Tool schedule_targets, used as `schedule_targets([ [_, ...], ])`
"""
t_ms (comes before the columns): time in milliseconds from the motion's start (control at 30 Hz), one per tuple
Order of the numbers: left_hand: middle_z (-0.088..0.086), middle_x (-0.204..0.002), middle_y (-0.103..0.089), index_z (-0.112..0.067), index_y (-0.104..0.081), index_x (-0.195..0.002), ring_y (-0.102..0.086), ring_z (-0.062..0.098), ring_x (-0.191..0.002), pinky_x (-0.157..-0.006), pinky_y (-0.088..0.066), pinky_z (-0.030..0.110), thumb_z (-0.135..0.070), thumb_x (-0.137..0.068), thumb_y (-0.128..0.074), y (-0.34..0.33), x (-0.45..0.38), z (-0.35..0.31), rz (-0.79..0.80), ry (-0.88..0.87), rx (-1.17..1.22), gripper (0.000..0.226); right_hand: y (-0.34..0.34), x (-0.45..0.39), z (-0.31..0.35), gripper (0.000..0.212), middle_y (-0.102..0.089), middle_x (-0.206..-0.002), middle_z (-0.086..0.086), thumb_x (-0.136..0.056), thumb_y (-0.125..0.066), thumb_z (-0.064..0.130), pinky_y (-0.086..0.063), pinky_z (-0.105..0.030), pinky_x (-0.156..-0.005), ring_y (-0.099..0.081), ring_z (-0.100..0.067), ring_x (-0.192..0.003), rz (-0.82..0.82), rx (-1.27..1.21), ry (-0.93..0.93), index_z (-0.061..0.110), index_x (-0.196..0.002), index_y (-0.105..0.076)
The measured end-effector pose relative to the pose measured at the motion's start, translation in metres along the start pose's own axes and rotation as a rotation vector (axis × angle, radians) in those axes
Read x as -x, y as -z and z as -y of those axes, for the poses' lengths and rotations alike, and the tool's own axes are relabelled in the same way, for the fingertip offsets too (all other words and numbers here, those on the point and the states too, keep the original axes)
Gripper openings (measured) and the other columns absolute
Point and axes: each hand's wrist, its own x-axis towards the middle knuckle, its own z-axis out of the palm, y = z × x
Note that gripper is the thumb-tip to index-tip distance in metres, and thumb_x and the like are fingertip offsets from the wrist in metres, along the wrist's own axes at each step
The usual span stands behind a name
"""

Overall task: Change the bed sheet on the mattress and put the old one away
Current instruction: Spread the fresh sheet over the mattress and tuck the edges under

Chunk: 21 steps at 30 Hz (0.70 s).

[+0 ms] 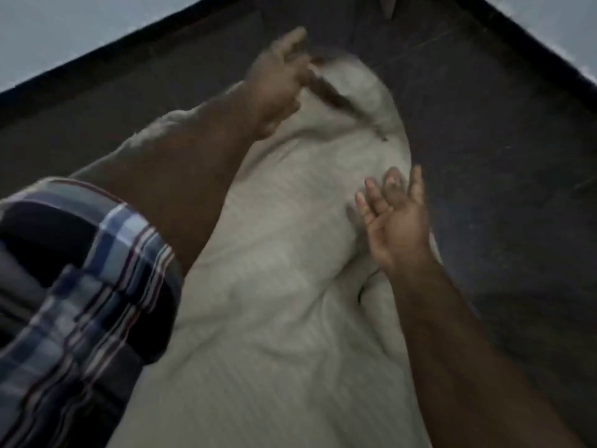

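Mattress (484,156): dark, bare at both sides, dark raised edge along the far side.
Bed sheet (274,302): pale, faintly striped, bunched in a long heap down the middle of the mattress.
Plaid sleeve (80,286): on the left arm, rolled up.
Left hand (277,88): blurred, at the sheet's far end; grip cannot be told.
Right hand (394,221): fingers spread, palm up, at the sheet's right edge.
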Motion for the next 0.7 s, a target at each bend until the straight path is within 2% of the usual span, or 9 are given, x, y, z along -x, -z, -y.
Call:
schedule_targets([
  [67,0.002,-0.126,-0.062,-0.010,-0.057,-0.132,-0.061,0.014,-0.112,-0.088,-0.049,0.021,0.000,-0.092,-0.059,-0.024,-0.006,0.017,-0.087,-0.071,-0.272,0.042,0.018,0.005,0.005,0.064,-0.052,-0.140,0.001,-0.103,-0.050,0.006,-0.050,-0.041,-0.102,-0.058,-0.026,-0.127,-0.016,0.161,-0.011,0.032,-0.155,-0.024],
  [100,0.006,-0.121,-0.066,-0.006,-0.060,-0.131,-0.064,0.020,-0.112,-0.092,-0.049,0.024,-0.001,-0.090,-0.060,-0.034,-0.001,0.034,-0.112,-0.080,-0.383,0.041,0.030,0.011,0.002,0.063,-0.055,-0.139,-0.001,-0.101,-0.054,0.006,-0.050,-0.041,-0.104,-0.059,-0.025,-0.126,-0.037,0.258,-0.006,0.028,-0.154,-0.028],
  [167,0.010,-0.106,-0.072,-0.011,-0.068,-0.118,-0.068,0.029,-0.100,-0.087,-0.051,0.032,-0.012,-0.090,-0.059,-0.048,0.022,0.072,-0.108,-0.018,-0.510,0.029,0.061,0.027,-0.008,0.060,-0.065,-0.128,-0.001,-0.097,-0.062,0.005,-0.051,-0.042,-0.105,-0.064,-0.021,-0.120,-0.115,0.462,0.038,0.022,-0.150,-0.039],
  [267,0.000,-0.083,-0.067,-0.015,-0.072,-0.102,-0.063,0.019,-0.082,-0.077,-0.048,0.027,-0.018,-0.092,-0.062,-0.067,0.078,0.115,-0.020,0.136,-0.533,0.014,0.121,0.051,-0.019,0.047,-0.071,-0.107,0.004,-0.093,-0.065,0.003,-0.051,-0.036,-0.103,-0.068,-0.020,-0.108,-0.299,0.793,0.140,0.020,-0.136,-0.057],
  [367,-0.008,-0.087,-0.070,-0.025,-0.069,-0.086,-0.065,0.012,-0.087,-0.078,-0.045,0.022,-0.027,-0.090,-0.066,-0.092,0.139,0.154,0.082,0.230,-0.606,0.006,0.162,0.074,-0.033,0.034,-0.071,-0.116,-0.001,-0.092,-0.065,0.011,-0.047,-0.029,-0.100,-0.066,-0.023,-0.109,-0.450,1.125,0.200,0.020,-0.124,-0.067],
  [467,-0.007,-0.082,-0.071,-0.026,-0.065,-0.079,-0.067,0.015,-0.087,-0.077,-0.049,0.026,-0.034,-0.087,-0.069,-0.123,0.191,0.178,0.148,0.290,-0.620,0.012,0.170,0.094,-0.057,0.031,-0.071,-0.115,-0.001,-0.091,-0.067,0.010,-0.051,-0.033,-0.099,-0.067,-0.019,-0.107,-0.340,1.160,0.206,0.016,-0.122,-0.069],
  [533,-0.009,-0.074,-0.067,-0.024,-0.062,-0.079,-0.065,0.015,-0.081,-0.074,-0.049,0.027,-0.036,-0.088,-0.068,-0.139,0.221,0.185,0.203,0.282,-0.647,0.017,0.175,0.108,-0.061,0.031,-0.072,-0.111,0.002,-0.091,-0.067,0.011,-0.051,-0.029,-0.096,-0.067,-0.014,-0.101,-0.351,1.129,0.199,0.016,-0.121,-0.069],
  [600,-0.008,-0.077,-0.066,-0.023,-0.061,-0.081,-0.064,0.016,-0.082,-0.076,-0.051,0.030,-0.037,-0.089,-0.066,-0.149,0.250,0.192,0.272,0.244,-0.673,0.018,0.192,0.127,-0.054,0.025,-0.072,-0.107,0.000,-0.090,-0.066,0.009,-0.051,-0.030,-0.095,-0.065,-0.015,-0.099,-0.511,1.108,0.248,0.015,-0.114,-0.071],
  [700,-0.003,-0.087,-0.068,-0.022,-0.059,-0.083,-0.065,0.020,-0.087,-0.078,-0.053,0.037,-0.041,-0.090,-0.064,-0.164,0.291,0.202,0.414,0.187,-0.753,0.020,0.246,0.163,-0.045,0.016,-0.070,-0.095,-0.009,-0.080,-0.069,0.021,-0.054,-0.048,-0.091,-0.065,-0.029,-0.091,-0.826,1.010,0.313,0.018,-0.096,-0.069],
])
